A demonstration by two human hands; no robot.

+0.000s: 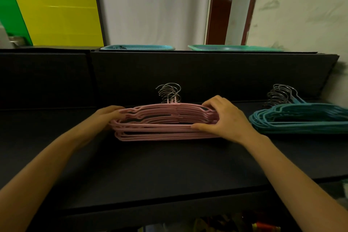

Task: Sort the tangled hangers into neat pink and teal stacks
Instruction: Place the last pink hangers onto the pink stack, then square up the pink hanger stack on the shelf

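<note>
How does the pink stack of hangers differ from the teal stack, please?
The pink stack is gripped at both ends by the left hand and right hand; the teal stack lies untouched. Pink sits centre, teal at the right edge. Both point their metal hooks away.

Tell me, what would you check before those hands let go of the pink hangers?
1. Both ends held: the left hand and right hand grip the pink stack: ok.
2. Pink stack flush: the lower bars sit forward of the upper ones: not ok.
3. Pink hooks bunched together at the back: ok.
4. Colours apart: the teal stack lies separate on the right, with no pink showing in it: ok.
5. Teal stack complete: the frame edge cuts it off: cannot tell.
6. Loose hangers on the table: none in view: ok.
</note>
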